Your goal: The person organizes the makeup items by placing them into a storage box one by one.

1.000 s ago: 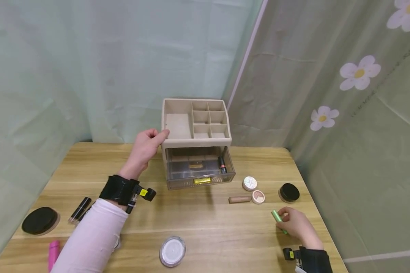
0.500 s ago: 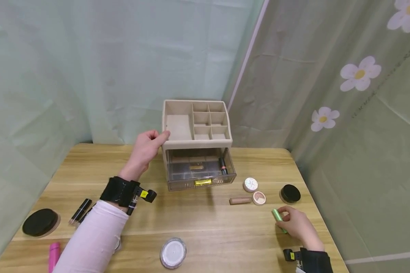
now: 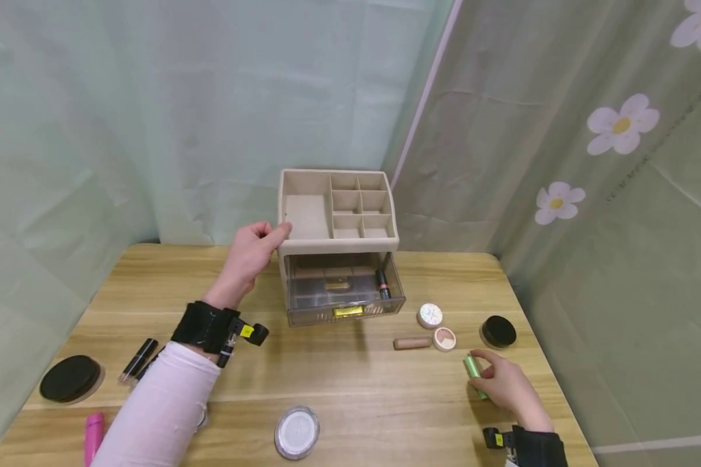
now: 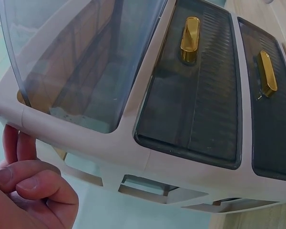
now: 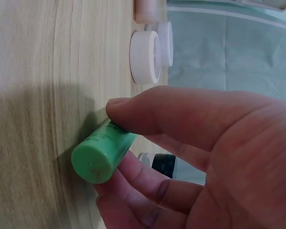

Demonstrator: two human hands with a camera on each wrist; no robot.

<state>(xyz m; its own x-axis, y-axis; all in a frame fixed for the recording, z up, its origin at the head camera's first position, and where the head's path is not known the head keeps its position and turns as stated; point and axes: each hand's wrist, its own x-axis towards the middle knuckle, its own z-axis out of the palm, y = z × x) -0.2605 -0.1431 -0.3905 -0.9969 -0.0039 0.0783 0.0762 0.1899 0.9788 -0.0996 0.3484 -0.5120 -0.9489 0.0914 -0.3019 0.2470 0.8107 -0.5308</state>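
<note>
Sleeve (image 3: 158, 408): pale pink cloth along the left forearm, ending at a black wristband (image 3: 201, 326).
Pink cylindrical tube (image 3: 94, 438): front left of the light wood-grain table (image 3: 374, 395), just beside the sleeve.
Round compact with clear rim and pale centre (image 3: 297, 432): flat at the front middle.
Right hand (image 3: 505, 383): its grip pinches a bright green cylindrical tube (image 3: 473, 368) between thumb and fingers at the table's right side; the tube slants, and whether it touches the wood I cannot tell.
Left of the table: flat round black-lidded compact (image 3: 72, 378); slim black-capped tubes (image 3: 140, 359) near it, partly hidden by the sleeve.
Right of the table: round jar with black lid (image 3: 498, 332) just beyond the right hand; nearer the middle, round three-section palette (image 3: 444, 339), brown cylindrical stick (image 3: 411, 343) and round white-lidded pot (image 3: 430, 315) close together.
Drawer (image 3: 309, 316): smoky see-through plastic, standing out from the beige plastic organizer (image 3: 339, 246), with a black lipstick tube (image 3: 383, 285) inside at the right.
Left hand (image 3: 248, 259): its grip holds the organizer's front left rim, thumb over the edge.
Organizer: rear middle; one wide and six small compartments on top, two gold-handled drawer fronts (image 4: 195, 86) flush below.
Curtain (image 3: 257, 117): pale green cloth behind, white daisies (image 3: 623, 124) at the right.
</note>
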